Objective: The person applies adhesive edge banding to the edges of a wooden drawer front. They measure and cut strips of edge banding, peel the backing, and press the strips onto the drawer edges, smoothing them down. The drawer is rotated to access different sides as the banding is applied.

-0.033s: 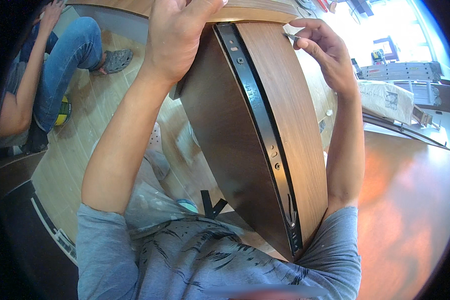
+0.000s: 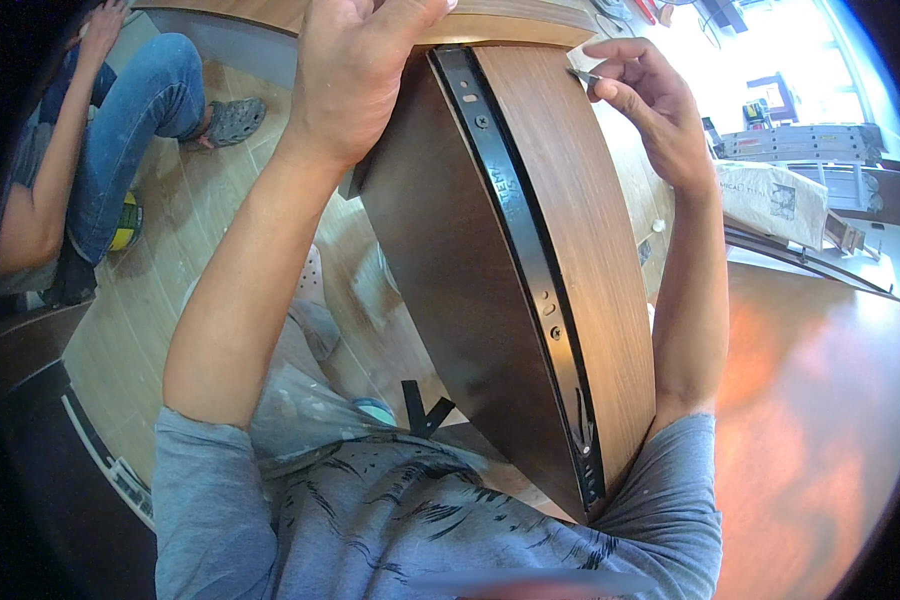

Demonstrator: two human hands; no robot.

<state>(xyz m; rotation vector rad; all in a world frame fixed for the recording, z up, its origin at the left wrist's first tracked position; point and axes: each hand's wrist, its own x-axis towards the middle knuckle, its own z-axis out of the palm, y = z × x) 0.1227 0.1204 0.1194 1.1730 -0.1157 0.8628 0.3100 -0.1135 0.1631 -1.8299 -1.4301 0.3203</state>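
Note:
A brown wood-grain drawer (image 2: 580, 210) stands on its side before me, its thicker front board (image 2: 510, 25) at the top. A black metal drawer slide (image 2: 515, 220) runs down the drawer's side, fixed with screws. My left hand (image 2: 350, 90) is closed at the front board's left part, its thumb along the board; the upper frame edge cuts off its fingertips. Between thumb and fingers my right hand (image 2: 650, 110) pinches a small pointed metal piece (image 2: 584, 76). Its tip meets the drawer side just below the front board's right end. I cannot tell its exact kind.
On the left another person (image 2: 135, 140) sits in jeans, near a yellow-and-black round object (image 2: 127, 222). A broad brown panel (image 2: 810, 400) lies to my right. Beyond it are a wrapped package (image 2: 770, 200) and a folded ladder (image 2: 800, 143). Black strips (image 2: 425, 408) lie below the drawer.

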